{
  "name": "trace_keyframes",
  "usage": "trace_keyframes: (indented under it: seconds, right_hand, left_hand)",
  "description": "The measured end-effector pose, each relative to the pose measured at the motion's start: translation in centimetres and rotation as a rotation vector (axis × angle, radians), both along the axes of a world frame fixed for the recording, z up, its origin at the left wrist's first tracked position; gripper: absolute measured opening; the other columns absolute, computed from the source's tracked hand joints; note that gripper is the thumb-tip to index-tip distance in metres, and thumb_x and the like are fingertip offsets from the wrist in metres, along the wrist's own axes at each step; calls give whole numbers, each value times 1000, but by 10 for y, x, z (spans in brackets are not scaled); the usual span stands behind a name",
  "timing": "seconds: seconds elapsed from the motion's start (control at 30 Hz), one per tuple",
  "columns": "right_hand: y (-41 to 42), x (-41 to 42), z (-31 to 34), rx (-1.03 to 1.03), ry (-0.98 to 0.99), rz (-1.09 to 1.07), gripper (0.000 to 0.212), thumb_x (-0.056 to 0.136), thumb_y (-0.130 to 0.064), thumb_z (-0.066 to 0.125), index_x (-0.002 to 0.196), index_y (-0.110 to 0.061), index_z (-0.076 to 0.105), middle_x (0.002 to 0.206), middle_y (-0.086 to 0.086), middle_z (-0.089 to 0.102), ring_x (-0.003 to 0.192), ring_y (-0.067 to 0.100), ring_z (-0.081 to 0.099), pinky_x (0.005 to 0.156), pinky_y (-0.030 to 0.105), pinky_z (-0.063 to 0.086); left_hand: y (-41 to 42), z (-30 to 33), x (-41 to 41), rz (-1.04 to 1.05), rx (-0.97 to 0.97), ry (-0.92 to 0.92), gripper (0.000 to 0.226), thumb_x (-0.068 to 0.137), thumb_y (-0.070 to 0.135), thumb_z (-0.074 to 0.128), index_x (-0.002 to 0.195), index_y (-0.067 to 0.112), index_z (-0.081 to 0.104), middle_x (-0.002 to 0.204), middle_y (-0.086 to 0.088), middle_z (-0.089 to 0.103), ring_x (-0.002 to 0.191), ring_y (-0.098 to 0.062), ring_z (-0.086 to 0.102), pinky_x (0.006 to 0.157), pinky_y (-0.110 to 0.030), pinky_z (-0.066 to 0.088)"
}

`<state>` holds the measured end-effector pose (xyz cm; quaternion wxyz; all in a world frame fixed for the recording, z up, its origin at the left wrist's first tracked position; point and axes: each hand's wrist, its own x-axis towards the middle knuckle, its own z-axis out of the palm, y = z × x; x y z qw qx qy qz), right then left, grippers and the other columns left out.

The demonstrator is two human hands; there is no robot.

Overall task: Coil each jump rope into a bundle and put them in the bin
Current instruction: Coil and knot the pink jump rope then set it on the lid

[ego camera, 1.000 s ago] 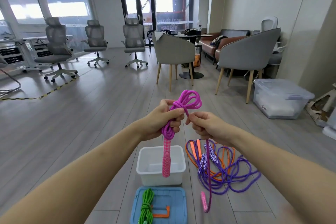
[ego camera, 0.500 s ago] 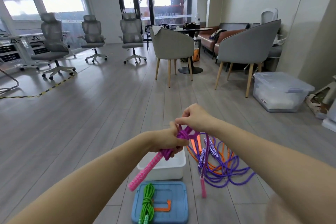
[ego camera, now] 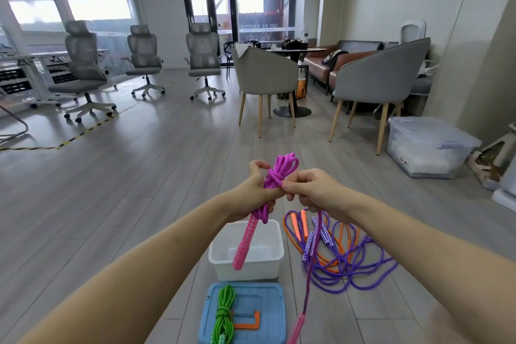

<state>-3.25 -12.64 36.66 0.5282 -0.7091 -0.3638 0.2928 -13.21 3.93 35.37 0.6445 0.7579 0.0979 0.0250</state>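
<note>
My left hand point(ego camera: 255, 193) grips the coiled magenta jump rope point(ego camera: 280, 169) upright above the white bin point(ego camera: 269, 268). One pink handle point(ego camera: 244, 246) hangs down from the bundle over the bin. My right hand point(ego camera: 308, 190) pinches the rope's free strand beside the wraps; that strand runs down to the second pink handle point(ego camera: 296, 328) near the floor. A purple jump rope point(ego camera: 360, 268) and an orange jump rope point(ego camera: 297, 227) lie tangled loose on the floor right of the bin. A coiled green jump rope point(ego camera: 223, 313) lies on the blue lid point(ego camera: 270, 313).
An orange bracket point(ego camera: 250, 321) lies on the blue lid. Two grey armchairs point(ego camera: 265, 78) and a round table stand ahead. A clear lidded storage box point(ego camera: 427, 145) sits by the right wall. Several office chairs point(ego camera: 83, 70) stand at the far left on wooden floor.
Both hands rose back up from just above the bin, and the magenta bundle turned upright again. Its hanging handle swung from left-slanting to hanging over the bin.
</note>
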Motion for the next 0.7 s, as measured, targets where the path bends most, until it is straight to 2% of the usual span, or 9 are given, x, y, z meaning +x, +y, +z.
trace_keyframes:
  seconds: [0.1,0.2,0.27,0.37,0.47,0.53,0.6,0.7]
  right_hand:
    - [-4,3,2,-47,100,26,19,98,-26,69,86,-11,62,65,-7,60,49,8,30,47,24,21]
    - [-5,9,1,-47,208,97,24,96,-33,70,102,-11,63,73,-4,55,52,8,28,48,24,19]
    - [-4,9,1,-32,202,157,24,101,-32,62,116,-14,65,70,-6,46,55,8,26,49,25,16]
    - [0,3,1,30,223,234,16,103,-33,56,106,-19,65,65,-8,33,54,7,24,48,22,15]
    - [7,3,2,132,181,200,29,95,-38,64,113,-15,67,66,-6,36,54,6,27,44,18,22]
    - [9,4,3,181,130,146,34,96,-36,65,119,-11,68,68,-4,41,54,7,29,44,19,22]
    - [10,3,3,200,86,82,27,101,-30,61,121,-13,68,63,-6,44,52,7,28,44,21,20]
    - [13,3,2,206,54,-27,25,104,-28,58,123,-14,67,55,-11,39,49,7,28,45,24,19]
  left_hand:
    - [-1,10,-3,-53,-13,0,71,92,-12,60,135,26,18,86,-13,50,60,-16,54,65,-34,53]
    - [-2,20,-6,-106,-88,16,74,90,-15,57,137,28,19,87,-13,51,59,-16,52,63,-33,51]
    - [-1,22,-9,-156,-171,38,75,90,-17,53,140,29,20,83,-10,52,60,-15,47,60,-30,48]
    - [1,25,-14,-197,-268,49,75,90,-16,51,142,31,22,76,-7,51,60,-14,43,56,-27,45]
    - [2,33,-16,-186,-298,4,76,91,-16,54,142,32,24,78,-9,52,63,-16,46,60,-29,48]
    - [1,37,-15,-141,-233,-25,77,91,-14,58,142,32,23,87,-14,58,67,-21,54,68,-36,54]
    - [-2,37,-14,-71,-116,-29,74,92,-10,61,140,30,22,100,-20,64,74,-29,64,78,-42,58]
    - [-9,35,-15,26,163,-50,50,97,4,62,136,18,35,103,-17,71,83,-30,73,85,-40,62]
